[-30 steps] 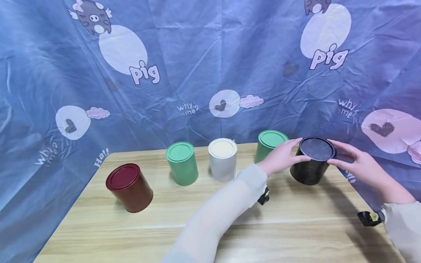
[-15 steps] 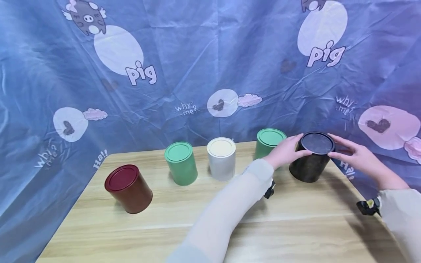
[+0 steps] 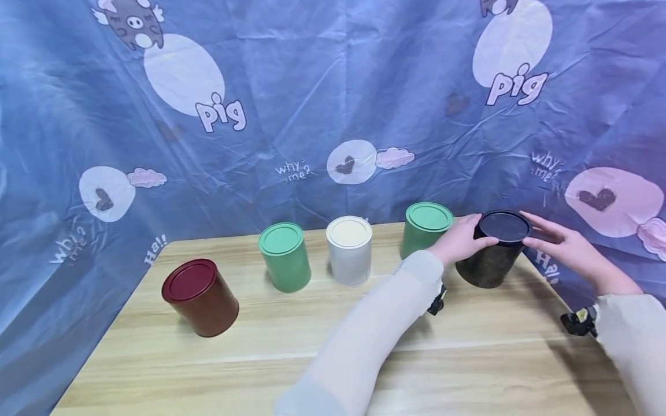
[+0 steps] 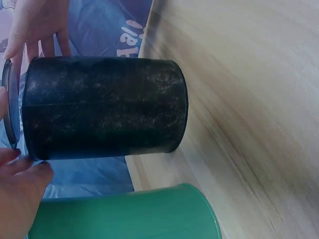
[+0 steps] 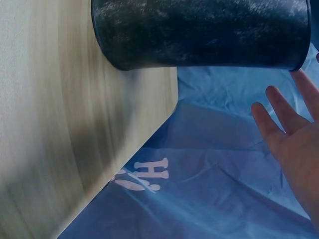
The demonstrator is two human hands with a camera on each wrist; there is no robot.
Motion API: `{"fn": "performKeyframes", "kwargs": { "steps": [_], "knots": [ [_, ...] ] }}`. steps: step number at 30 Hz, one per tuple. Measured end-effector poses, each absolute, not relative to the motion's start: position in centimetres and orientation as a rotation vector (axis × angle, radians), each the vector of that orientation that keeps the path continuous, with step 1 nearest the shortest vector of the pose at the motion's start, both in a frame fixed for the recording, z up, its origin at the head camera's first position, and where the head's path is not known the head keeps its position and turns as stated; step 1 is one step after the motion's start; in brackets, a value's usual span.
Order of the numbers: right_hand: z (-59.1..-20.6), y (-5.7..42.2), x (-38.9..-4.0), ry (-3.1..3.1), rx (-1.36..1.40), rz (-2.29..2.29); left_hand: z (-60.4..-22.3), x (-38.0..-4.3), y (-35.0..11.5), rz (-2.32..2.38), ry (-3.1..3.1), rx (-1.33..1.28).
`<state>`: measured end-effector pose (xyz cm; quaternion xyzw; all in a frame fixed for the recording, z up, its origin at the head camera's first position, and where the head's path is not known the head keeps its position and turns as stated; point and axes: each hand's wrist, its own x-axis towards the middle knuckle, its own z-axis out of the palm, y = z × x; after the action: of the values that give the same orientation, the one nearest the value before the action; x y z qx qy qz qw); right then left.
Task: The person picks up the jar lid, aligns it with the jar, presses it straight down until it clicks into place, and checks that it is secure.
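Note:
A black can (image 3: pixel 486 267) stands upright near the table's back right corner. Its black lid (image 3: pixel 504 226) is held at the top; the left wrist view shows a narrow gap between that lid (image 4: pixel 11 107) and the can (image 4: pixel 104 107). My left hand (image 3: pixel 463 236) grips the lid's left edge with thumb and fingers. From the opposite side my right hand (image 3: pixel 569 248) holds the lid's right edge, its thumb in front. In the right wrist view, several fingers of the right hand (image 5: pixel 294 134) spread beside the can's top; the lid is mostly out of frame there.
A green can (image 3: pixel 424 234) stands just left of the black one, partly behind my left hand. Further left are a white can (image 3: pixel 351 257), another green can (image 3: pixel 288 263) and a dark red can (image 3: pixel 208 306). A blue printed cloth (image 3: pixel 291 115) hangs behind the wooden table (image 3: pixel 234 370).
The black lid has shifted slightly right relative to the can, with both hands still on it. My left forearm has moved a little right. The other cans stay put; the view shifts slightly.

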<state>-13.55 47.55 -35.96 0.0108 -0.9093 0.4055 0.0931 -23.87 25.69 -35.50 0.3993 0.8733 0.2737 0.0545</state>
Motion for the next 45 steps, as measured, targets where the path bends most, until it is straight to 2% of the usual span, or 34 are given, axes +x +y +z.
{"fn": "performKeyframes", "kwargs": {
  "steps": [26,35,45],
  "knots": [
    [-38.4,48.3,-14.5,-2.654,0.097,1.422,-37.1,-23.7,26.3,0.973,2.682,1.156],
    [-38.3,48.2,-14.4,-2.618,0.159,1.564,-36.7,-23.0,26.7,0.964,2.639,1.065],
    [-38.0,48.2,-14.4,-2.637,0.214,1.527,-37.1,-22.6,26.9,0.960,2.653,0.979]
  ]
}}
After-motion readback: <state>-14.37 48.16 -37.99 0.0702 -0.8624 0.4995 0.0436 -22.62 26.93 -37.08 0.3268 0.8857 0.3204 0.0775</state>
